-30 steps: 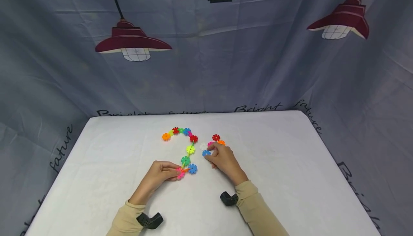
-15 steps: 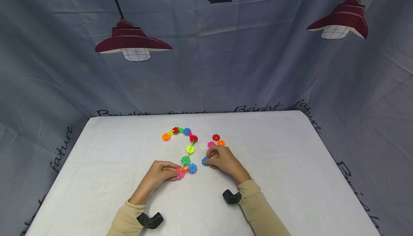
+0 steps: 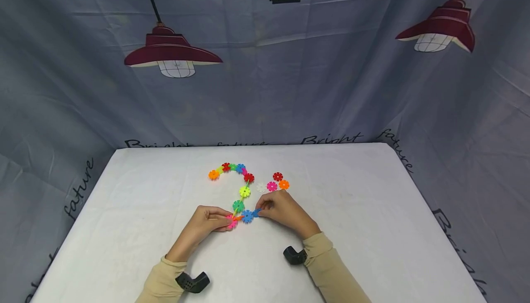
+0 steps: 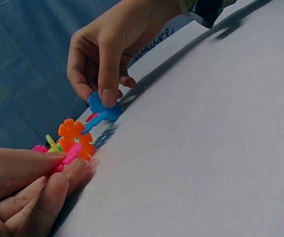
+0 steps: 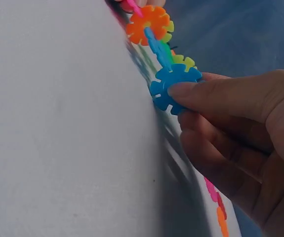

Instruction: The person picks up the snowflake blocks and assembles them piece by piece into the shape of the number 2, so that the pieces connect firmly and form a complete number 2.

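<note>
My left hand (image 3: 209, 220) pinches a pink notched disc (image 4: 71, 155) at the near end of a chain of interlocking plastic discs. Beside it an orange disc (image 4: 72, 136) stands on edge, joined to a flat blue disc (image 3: 247, 216). In my right hand (image 3: 283, 208), thumb and fingers pinch a second blue disc (image 5: 171, 89), turned upright, its edge right at the flat blue disc's rim. From the pink disc the chain runs away through a green disc (image 3: 238, 206), a yellow disc (image 3: 244, 191) and a red disc (image 3: 249, 178), then curves left to an orange end disc (image 3: 213, 175).
Loose discs lie beyond my right hand: a white disc (image 3: 261, 187), a pink one (image 3: 272, 186), a red one (image 3: 278, 176) and an orange one (image 3: 284, 184). The white table (image 3: 364, 229) ends at a grey-blue curtain (image 3: 265, 86) with printed lamps.
My right hand has picked up the loose blue disc, brought it nearer and left, and turned it upright against the chain's blue disc. My left hand has stayed in place.
</note>
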A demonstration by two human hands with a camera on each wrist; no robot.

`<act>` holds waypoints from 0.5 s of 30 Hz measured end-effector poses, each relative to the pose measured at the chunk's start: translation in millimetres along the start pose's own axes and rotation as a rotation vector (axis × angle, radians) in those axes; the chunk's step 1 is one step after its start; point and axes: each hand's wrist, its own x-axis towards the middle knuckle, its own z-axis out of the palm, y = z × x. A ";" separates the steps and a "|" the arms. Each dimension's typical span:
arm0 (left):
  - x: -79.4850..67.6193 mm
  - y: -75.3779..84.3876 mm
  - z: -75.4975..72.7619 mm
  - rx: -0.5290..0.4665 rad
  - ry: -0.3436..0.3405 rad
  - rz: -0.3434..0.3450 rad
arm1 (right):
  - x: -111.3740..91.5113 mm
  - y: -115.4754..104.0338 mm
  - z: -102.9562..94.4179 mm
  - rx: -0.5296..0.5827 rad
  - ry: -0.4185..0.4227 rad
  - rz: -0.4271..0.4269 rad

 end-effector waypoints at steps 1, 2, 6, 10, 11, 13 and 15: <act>0.1 0.0 0.0 -0.001 0.000 0.001 | -0.3 -1.4 0.1 -0.015 0.003 -0.006; 0.2 0.0 -0.1 -0.002 -0.001 0.002 | -0.4 -2.5 0.4 -0.032 0.005 -0.013; 0.9 -0.7 -0.5 -0.012 -0.004 0.002 | 0.3 -5.5 2.4 -0.085 0.010 -0.041; 1.4 -0.8 -0.2 -0.014 -0.003 -0.005 | 0.5 -6.1 4.8 -0.104 0.021 -0.065; 1.3 -0.7 0.1 -0.013 -0.002 -0.004 | 0.6 -5.9 5.4 -0.103 0.023 -0.071; 0.7 0.3 1.1 -0.010 0.004 -0.007 | 1.1 -5.3 6.8 -0.102 0.030 -0.093; 0.5 0.6 1.5 -0.007 0.010 -0.009 | 1.4 -4.9 7.9 -0.097 0.034 -0.108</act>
